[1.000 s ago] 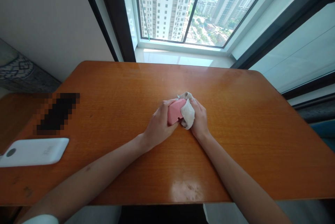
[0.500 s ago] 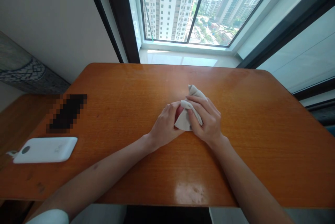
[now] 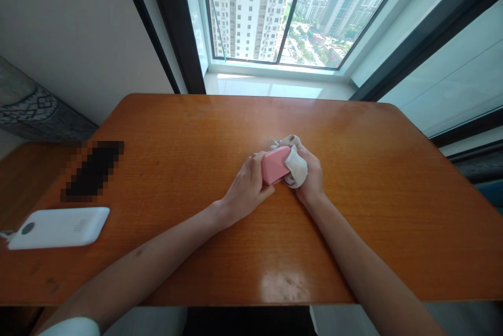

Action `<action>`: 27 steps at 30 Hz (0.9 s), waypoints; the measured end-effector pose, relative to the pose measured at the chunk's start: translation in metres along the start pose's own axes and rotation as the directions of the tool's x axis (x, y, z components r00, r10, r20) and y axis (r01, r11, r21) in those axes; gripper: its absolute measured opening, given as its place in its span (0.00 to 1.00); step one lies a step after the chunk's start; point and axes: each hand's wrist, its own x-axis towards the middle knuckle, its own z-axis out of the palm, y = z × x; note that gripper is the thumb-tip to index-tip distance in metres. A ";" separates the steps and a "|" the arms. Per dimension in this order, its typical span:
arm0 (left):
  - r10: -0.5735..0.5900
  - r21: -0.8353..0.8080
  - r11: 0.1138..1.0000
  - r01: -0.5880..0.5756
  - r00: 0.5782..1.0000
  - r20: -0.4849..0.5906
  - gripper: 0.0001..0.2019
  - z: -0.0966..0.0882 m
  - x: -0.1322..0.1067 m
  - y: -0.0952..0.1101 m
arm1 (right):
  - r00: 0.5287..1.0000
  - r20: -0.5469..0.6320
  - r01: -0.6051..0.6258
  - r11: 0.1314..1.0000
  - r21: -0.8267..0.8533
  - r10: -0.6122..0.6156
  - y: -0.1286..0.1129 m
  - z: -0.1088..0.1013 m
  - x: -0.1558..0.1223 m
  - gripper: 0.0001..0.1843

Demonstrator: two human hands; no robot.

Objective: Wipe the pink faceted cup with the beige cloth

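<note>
My left hand [image 3: 245, 189] is closed round a small pink block-shaped object [image 3: 274, 164] and holds it on edge at the middle of the orange wooden table [image 3: 353, 231]. Pressed against the object's right end is a crumpled off-white cloth [image 3: 295, 162], bunched in the closed fingers of my right hand [image 3: 310, 181]. The pink top face shows between the two hands. Both forearms stretch in from the near edge of the table.
A white flat power bank [image 3: 58, 227] lies near the table's left edge, with a pixelated dark patch [image 3: 93, 170] just behind it. Beyond the far edge are a pale window sill [image 3: 271, 87] and a window onto high-rise buildings. A wall stands at the left.
Half a second ago my right hand lay over the pink object with the cloth covering it. Now the hand and cloth have slid back to its right end, baring the pink top.
</note>
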 end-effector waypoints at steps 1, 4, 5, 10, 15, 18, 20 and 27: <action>0.004 0.005 1.000 -0.004 1.000 -0.003 0.35 0.000 0.000 0.001 | 0.999 0.023 -0.025 0.999 0.022 0.025 0.000 0.000 0.000 0.16; 0.005 0.007 1.000 -0.005 1.000 -0.011 0.35 -0.001 0.000 0.002 | 0.999 0.009 0.047 0.998 -0.047 -0.046 -0.002 0.001 -0.005 0.17; 0.001 -0.001 1.000 -0.001 1.000 -0.021 0.34 -0.002 0.000 0.002 | 0.994 0.000 0.110 0.988 -0.109 -0.110 -0.003 0.001 -0.008 0.17; 0.014 -0.083 0.996 -0.024 0.994 -0.113 0.34 -0.007 -0.002 0.003 | 0.794 0.290 0.604 0.643 -0.471 -0.534 -0.015 0.001 -0.026 0.16; 0.115 -0.041 0.991 -0.127 0.969 -0.218 0.33 -0.012 -0.007 0.003 | 0.485 0.648 0.871 0.257 -0.420 -0.587 -0.026 0.007 -0.034 0.21; 0.081 0.008 0.997 -0.081 0.969 -0.235 0.31 -0.013 -0.008 0.004 | 0.505 0.661 0.861 0.270 -0.431 -0.555 -0.026 0.011 -0.035 0.23; 0.057 0.033 0.998 -0.051 0.976 -0.212 0.30 -0.012 -0.008 0.004 | 0.574 0.607 0.819 0.372 -0.437 -0.551 -0.022 0.012 -0.036 0.20; 0.036 0.032 0.999 -0.029 0.975 -0.221 0.28 -0.009 -0.005 0.004 | 0.972 0.143 0.214 0.951 -0.222 -0.185 0.005 0.011 -0.024 0.20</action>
